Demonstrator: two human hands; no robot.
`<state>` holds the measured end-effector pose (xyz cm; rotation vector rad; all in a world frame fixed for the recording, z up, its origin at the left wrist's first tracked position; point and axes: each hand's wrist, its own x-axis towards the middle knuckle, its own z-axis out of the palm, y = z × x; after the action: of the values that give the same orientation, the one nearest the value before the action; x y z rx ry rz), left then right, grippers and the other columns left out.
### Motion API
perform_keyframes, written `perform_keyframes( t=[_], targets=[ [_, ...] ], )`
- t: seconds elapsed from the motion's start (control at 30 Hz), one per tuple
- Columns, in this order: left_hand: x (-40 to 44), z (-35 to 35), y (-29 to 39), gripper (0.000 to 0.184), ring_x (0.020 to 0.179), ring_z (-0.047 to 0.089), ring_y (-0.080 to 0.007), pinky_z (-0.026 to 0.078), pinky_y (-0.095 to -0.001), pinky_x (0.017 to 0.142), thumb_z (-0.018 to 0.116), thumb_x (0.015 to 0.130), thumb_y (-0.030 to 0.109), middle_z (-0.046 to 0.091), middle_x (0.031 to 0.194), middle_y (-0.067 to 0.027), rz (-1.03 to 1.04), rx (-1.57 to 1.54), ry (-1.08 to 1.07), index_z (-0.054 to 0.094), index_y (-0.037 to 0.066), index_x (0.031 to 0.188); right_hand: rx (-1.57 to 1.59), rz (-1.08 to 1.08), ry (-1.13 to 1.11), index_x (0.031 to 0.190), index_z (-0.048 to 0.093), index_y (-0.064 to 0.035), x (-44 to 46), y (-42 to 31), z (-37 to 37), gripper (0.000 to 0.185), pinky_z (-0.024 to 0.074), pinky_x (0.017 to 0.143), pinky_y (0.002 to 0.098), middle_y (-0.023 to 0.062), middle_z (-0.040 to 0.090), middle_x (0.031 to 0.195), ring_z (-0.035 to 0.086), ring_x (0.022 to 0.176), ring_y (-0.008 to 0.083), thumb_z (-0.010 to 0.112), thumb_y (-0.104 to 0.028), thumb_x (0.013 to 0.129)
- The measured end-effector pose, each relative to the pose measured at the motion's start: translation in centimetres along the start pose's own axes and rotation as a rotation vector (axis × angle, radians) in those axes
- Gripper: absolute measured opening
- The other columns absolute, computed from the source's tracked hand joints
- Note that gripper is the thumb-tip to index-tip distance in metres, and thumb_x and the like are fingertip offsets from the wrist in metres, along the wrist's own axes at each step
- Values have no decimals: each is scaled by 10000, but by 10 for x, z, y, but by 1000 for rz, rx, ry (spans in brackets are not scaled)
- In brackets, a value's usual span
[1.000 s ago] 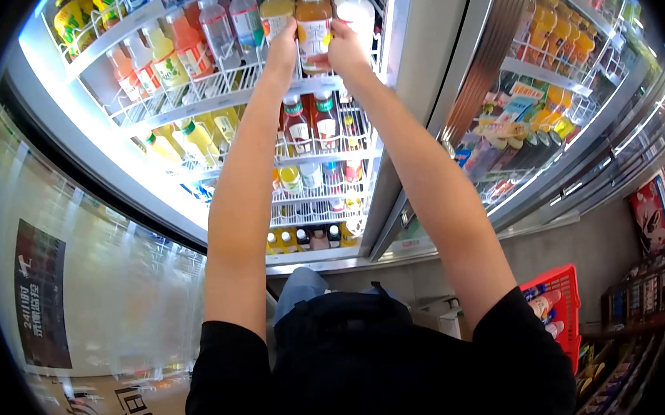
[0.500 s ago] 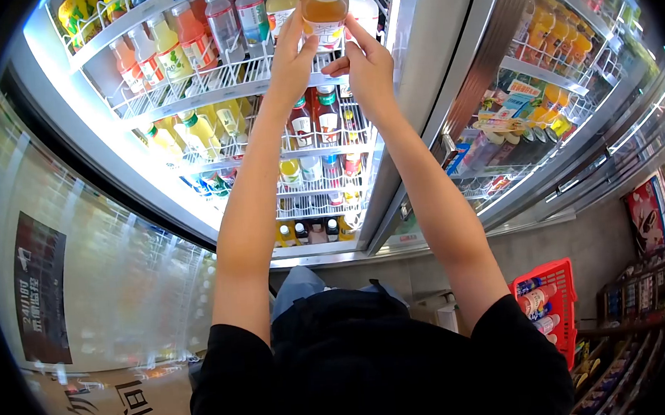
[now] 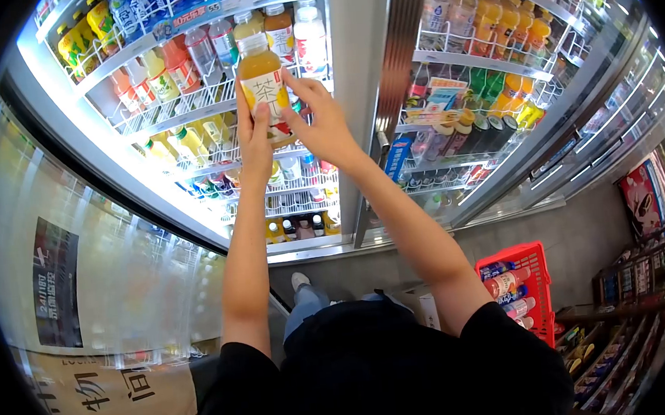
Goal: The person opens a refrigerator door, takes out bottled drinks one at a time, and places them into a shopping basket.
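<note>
A bottle of amber tea drink (image 3: 264, 93), with a pale label bearing large dark characters and yellow and red patches, is tilted in front of the cooler shelves. Along its left side and lower front, my left hand (image 3: 254, 140) grips it, thumb on the label. My right hand (image 3: 322, 125) has its thumb and fingers against the right side. Behind the bottle's top stand similar amber bottles (image 3: 280, 35) and a white-capped bottle (image 3: 310, 39) on a wire shelf (image 3: 160, 118).
The glass door (image 3: 120, 261) stands open on the left. A second cooler section (image 3: 484, 62) with bottled drinks is on the right. At lower right is a red basket (image 3: 536, 270) holding several bottles. A cardboard box (image 3: 118, 396) lies lower left, and snack racks (image 3: 613, 357) stand far right.
The bottle has come away from the shelf, lower and closer to me, and its label now shows fully. Both hands moved down with it. The view has shifted right.
</note>
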<state>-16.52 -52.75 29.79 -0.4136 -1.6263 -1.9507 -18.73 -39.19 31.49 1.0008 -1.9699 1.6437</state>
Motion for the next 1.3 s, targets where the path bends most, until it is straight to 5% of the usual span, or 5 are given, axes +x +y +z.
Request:
perform_keyframes(
  t=[0.23, 0.37, 0.5, 0.93, 1.3],
  targets=[
    [-50, 36, 34, 570, 1215, 535, -199, 451, -324, 1006, 453, 1030, 216, 490, 1400, -95, -117, -146, 126, 226, 93, 1538, 145, 76, -77, 1500, 370, -137, -47, -32, -31, 642, 464, 993, 381, 162, 472, 1361, 488, 1243, 255, 641, -169, 919],
    [-75, 49, 45, 586, 1235, 516, -196, 439, -321, 1017, 463, 1024, 208, 479, 1408, -97, -173, -212, 74, 215, 97, 1544, 325, 306, -26, 1451, 407, -25, -81, -24, -36, 687, 517, 885, 344, 189, 598, 1261, 609, 1096, 241, 719, -238, 877],
    [-100, 78, 46, 604, 1278, 484, -191, 405, -318, 1049, 452, 1011, 181, 437, 1453, -98, -234, -322, -6, 197, 101, 1553, 362, 357, -23, 1456, 366, 33, -111, -46, -69, 680, 479, 974, 327, 176, 546, 1336, 551, 1182, 204, 705, -143, 894],
    [-230, 136, 46, 647, 1254, 484, -191, 386, -310, 1046, 461, 1002, 116, 451, 1420, -125, -491, -273, -364, 138, 73, 1561, 279, 560, 281, 1442, 400, 17, -280, -99, -135, 681, 522, 899, 332, 150, 606, 1246, 611, 1065, 179, 732, -130, 866],
    [-353, 210, 40, 561, 1241, 496, -184, 401, -309, 1027, 487, 1017, 192, 473, 1404, -123, -733, -359, -545, 276, 8, 1503, 96, 760, 554, 1456, 390, 15, -418, -167, -180, 670, 497, 915, 302, 154, 627, 1234, 605, 1090, 162, 701, -202, 903]
  ],
)
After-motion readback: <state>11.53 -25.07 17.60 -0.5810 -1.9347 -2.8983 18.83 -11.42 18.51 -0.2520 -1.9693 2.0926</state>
